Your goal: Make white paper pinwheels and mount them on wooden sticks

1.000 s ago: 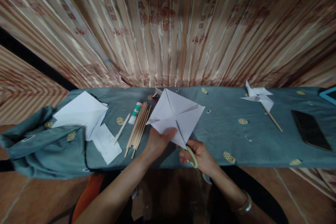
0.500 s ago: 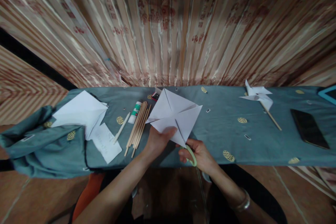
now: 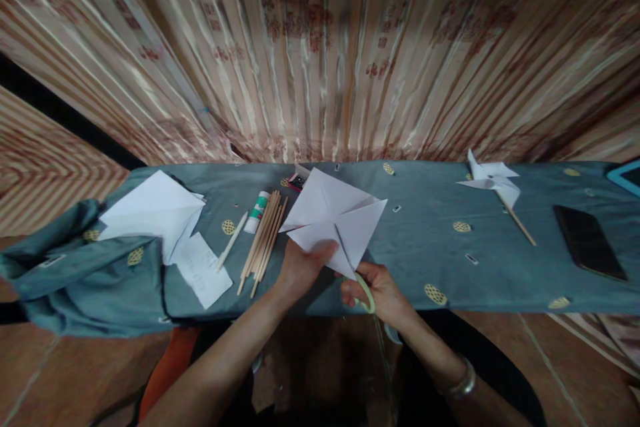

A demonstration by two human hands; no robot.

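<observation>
A white square of paper (image 3: 340, 190), slit from its corners toward the middle, is held over the front of the table. My left hand (image 3: 305, 267) pinches its near-left edge, thumb on top. My right hand (image 3: 377, 290) has its fingers through the pale green handle of a pair of scissors (image 3: 367, 293) at the paper's near corner. The blades are hidden under the sheet. Left of the paper lie several wooden sticks (image 3: 264, 237), a glue stick (image 3: 257, 211) and a white pencil-like stick (image 3: 233, 243).
On the left are a stack of white paper (image 3: 155, 207) and a small written note (image 3: 205, 273). A small open box (image 3: 299, 179) sits behind the sheet. To the right lie a paper pinwheel (image 3: 493, 180), a black phone (image 3: 590, 243) and a blue-edged object (image 3: 623, 180).
Both hands and the scissors stay nearly in place. The slit paper shifts very slightly, and the far slit looks less open than before.
</observation>
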